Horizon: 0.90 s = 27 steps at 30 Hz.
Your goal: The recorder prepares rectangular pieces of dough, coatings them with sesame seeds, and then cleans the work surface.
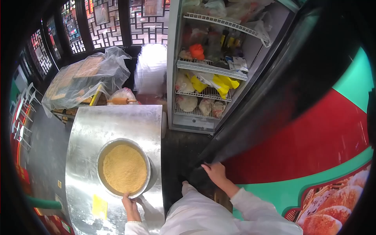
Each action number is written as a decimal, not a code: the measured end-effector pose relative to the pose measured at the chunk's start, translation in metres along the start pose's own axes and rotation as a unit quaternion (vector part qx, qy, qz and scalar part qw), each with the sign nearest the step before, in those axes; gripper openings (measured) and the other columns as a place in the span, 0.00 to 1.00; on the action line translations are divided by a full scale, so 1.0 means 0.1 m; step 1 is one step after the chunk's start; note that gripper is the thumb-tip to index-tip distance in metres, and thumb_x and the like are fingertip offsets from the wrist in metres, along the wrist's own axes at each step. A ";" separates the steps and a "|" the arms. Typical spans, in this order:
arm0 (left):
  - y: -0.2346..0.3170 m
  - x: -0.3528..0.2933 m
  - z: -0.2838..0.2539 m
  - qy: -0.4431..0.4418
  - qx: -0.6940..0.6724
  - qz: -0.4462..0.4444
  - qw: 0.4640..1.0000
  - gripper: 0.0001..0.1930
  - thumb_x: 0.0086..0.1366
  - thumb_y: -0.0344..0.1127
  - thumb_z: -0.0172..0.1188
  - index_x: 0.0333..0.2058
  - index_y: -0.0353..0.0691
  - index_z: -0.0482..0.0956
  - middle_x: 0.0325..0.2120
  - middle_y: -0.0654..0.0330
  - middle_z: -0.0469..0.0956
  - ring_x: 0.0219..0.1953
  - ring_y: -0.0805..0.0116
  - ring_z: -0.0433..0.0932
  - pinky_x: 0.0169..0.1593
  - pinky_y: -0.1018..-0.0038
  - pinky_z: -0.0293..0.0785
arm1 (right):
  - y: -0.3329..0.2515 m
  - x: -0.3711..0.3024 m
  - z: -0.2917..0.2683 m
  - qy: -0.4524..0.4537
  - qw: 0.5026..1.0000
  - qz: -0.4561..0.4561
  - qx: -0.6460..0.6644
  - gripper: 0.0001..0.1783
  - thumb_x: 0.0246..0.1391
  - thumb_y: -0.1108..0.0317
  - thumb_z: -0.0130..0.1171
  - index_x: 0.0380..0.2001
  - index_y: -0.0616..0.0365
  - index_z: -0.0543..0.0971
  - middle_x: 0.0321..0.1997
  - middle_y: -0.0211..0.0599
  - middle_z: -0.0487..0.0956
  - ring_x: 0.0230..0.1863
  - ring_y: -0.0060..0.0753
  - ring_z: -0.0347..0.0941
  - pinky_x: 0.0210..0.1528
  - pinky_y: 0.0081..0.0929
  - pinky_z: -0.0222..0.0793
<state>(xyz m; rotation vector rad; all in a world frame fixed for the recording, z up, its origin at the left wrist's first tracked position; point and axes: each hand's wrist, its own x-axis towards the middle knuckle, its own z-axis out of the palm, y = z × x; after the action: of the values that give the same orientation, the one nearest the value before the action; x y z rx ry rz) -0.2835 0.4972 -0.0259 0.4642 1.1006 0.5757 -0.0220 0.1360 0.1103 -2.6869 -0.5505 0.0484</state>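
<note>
A round metal basin filled with a yellowish, crumbly powder rests on a steel-topped table. My left hand grips the near rim of this basin, its fingertips on the edge. To the right, an upright refrigerator stands with its dark door swung wide. At the door's near edge is my right hand, thumb on the close side and the other fingers mostly hidden, closed on that edge.
Several bagged items, including a yellow plastic bag, fill the refrigerator shelves. Beyond the table, clear plastic sheeting covers wooden boards, with a rolling pin nearby. A yellow paper lies on the tabletop. White chairs stand far left.
</note>
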 end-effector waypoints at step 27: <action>-0.22 -0.71 4.62 -0.328 0.254 -0.059 0.908 0.21 0.48 0.25 0.54 0.44 0.29 0.71 0.32 0.55 0.76 0.32 0.63 0.77 0.27 0.67 0.76 | 2.98 -0.73 -0.47 -0.051 0.975 0.169 0.137 0.26 0.46 0.53 0.68 0.42 0.60 0.75 0.40 0.43 0.76 0.42 0.43 0.73 0.45 0.35 0.69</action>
<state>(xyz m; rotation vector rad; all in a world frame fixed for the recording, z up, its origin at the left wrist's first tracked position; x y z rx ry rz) 0.1228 0.4038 0.1875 0.9575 0.6033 -0.0102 0.0270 -0.1614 0.0353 -2.4842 -0.0989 0.3333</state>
